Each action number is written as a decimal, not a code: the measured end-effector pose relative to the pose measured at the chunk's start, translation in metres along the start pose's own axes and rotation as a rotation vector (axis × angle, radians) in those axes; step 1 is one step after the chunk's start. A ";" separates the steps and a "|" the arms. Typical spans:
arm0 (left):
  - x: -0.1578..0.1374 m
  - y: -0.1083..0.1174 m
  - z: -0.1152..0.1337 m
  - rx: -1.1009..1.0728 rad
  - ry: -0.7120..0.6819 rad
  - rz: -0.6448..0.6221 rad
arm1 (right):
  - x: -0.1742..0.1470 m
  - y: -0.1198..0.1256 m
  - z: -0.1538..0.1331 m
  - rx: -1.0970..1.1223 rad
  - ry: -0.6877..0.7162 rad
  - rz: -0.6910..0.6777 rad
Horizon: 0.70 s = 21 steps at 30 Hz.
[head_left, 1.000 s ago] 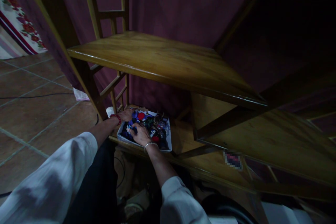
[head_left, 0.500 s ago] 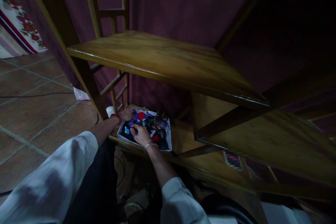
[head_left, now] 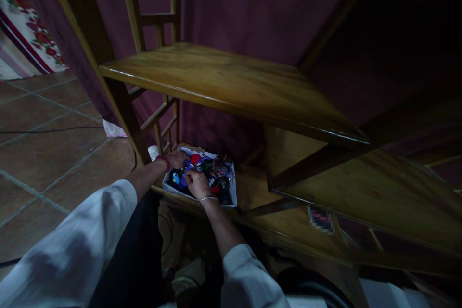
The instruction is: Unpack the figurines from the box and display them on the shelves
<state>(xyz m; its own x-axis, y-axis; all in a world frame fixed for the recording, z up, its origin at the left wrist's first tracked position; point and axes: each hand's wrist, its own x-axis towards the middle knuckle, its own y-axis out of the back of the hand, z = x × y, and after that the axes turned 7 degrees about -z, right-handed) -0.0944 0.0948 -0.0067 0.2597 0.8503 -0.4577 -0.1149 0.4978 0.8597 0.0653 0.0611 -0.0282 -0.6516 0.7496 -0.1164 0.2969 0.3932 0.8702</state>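
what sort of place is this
Likely a room in a home, though a shop or stall can't be ruled out: a wooden shelf unit, tiled floor and floral cloth suggest it.

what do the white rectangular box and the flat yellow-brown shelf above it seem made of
White rectangular box: probably matte cardboard, given thin walls, though dim light leaves plastic possible.
Flat yellow-brown shelf: likely varnished wood, with streaky grain and glossy edge.
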 end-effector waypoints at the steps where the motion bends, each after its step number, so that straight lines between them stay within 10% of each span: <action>1: 0.001 -0.001 0.000 0.003 0.004 -0.003 | 0.000 0.001 0.000 0.001 -0.007 -0.011; 21: 0.002 -0.003 0.000 -0.186 0.142 0.227 | -0.002 0.002 -0.001 -0.044 -0.081 -0.132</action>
<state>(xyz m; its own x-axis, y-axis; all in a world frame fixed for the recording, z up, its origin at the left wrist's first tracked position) -0.0930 0.0955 -0.0101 0.0729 0.9520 -0.2975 -0.3316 0.3044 0.8930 0.0671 0.0600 -0.0255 -0.6244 0.7337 -0.2680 0.1799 0.4689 0.8647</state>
